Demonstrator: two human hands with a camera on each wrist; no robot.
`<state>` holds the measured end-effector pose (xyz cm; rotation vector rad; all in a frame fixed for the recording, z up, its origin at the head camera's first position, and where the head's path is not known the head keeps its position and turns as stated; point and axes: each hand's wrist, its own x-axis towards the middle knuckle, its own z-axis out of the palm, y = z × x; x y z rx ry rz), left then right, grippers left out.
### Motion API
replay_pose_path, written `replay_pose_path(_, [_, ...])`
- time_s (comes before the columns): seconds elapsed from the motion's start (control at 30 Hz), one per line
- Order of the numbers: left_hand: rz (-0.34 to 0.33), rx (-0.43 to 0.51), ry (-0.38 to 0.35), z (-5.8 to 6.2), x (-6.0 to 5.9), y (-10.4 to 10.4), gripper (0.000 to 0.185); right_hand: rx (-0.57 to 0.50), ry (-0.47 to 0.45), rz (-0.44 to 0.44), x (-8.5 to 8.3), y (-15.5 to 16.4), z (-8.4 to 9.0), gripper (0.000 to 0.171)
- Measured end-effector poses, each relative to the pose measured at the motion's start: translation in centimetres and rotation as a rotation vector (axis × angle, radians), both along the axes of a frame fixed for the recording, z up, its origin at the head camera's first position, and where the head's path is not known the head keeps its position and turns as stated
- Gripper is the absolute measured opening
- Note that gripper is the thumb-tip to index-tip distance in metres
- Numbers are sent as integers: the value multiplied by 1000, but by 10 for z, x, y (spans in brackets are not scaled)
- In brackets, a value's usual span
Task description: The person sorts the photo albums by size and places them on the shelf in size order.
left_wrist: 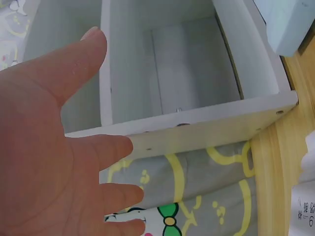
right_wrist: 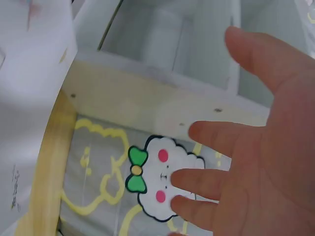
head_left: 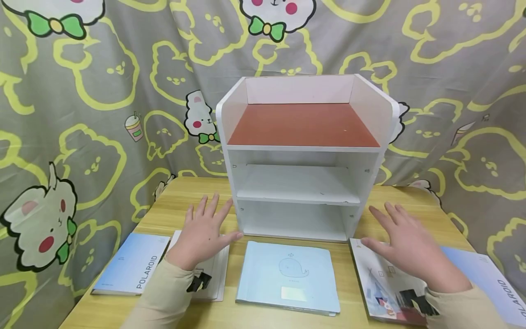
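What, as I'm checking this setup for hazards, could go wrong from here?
The POLAROID book on the left lies close to the edge of the wooden table; the left sleeve might nudge it off. The whale book lies just in front of the shelf unit, so sliding the unit forward could shove it. The left hand and right hand flank the unit; a bump might shift it.

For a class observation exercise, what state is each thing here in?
Left hand: fingers spread, holding nothing
Right hand: fingers spread, holding nothing
Shelf unit: upright, open-fronted
White book: flat, partly hidden
Illustrated book: flat, partly hidden
Whale book: closed, flat
Left Polaroid book: closed, flat
Right Polaroid book: flat, partly hidden
Curtain: hanging, creased
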<state>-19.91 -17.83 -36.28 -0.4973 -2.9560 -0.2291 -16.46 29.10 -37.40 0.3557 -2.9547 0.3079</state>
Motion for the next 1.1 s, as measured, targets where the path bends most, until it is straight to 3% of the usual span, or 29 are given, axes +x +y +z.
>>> replay_pose_path(0.27, [-105, 181, -152, 1, 12, -7, 91, -154, -121, 84, 15, -11, 6, 73])
replay_pose_path(0.43, [-137, 344, -294, -2, 13, -5, 86, -352, -209, 188, 17, -22, 1, 62])
replay_pose_path(0.57, [-135, 479, -425, -10, 14, 0, 84, -513, -347, 228, 15, -31, -7, 62])
replay_pose_path(0.8, [-115, 642, -635, -28, 12, 7, 79, -872, -749, 221, 11, -40, -20, 66])
replay_pose_path(1.0, [-91, 749, -819, -40, 12, 7, 80, -1036, -872, 263, 12, -43, -31, 70])
replay_pose_path(1.1, [-84, 801, -865, -45, 11, 8, 81, -1105, -923, 281, 12, -45, -35, 72])
